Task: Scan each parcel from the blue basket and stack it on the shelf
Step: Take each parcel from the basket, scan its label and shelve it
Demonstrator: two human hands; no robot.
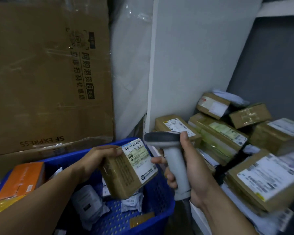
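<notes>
My left hand (98,160) grips a small brown cardboard parcel (120,175) above the blue basket (161,194), its white label turned up and to the right. Just right of it, my right hand (185,168) holds a grey handheld scanner (173,160) by the handle, thumb on top, with the scanner's dark head pointing left over the parcel's label. The basket holds an orange box (22,178), white and grey bagged parcels (88,206) and a yellow packet. On the shelf at the right lie several brown taped parcels (217,136) in a loose pile.
A large brown SF Express carton (46,78) stands upright behind the basket at the left. A white panel (193,56) forms the shelf's side wall, with a wrapped white slab (131,65) beside it. A grey wall closes the shelf at the far right.
</notes>
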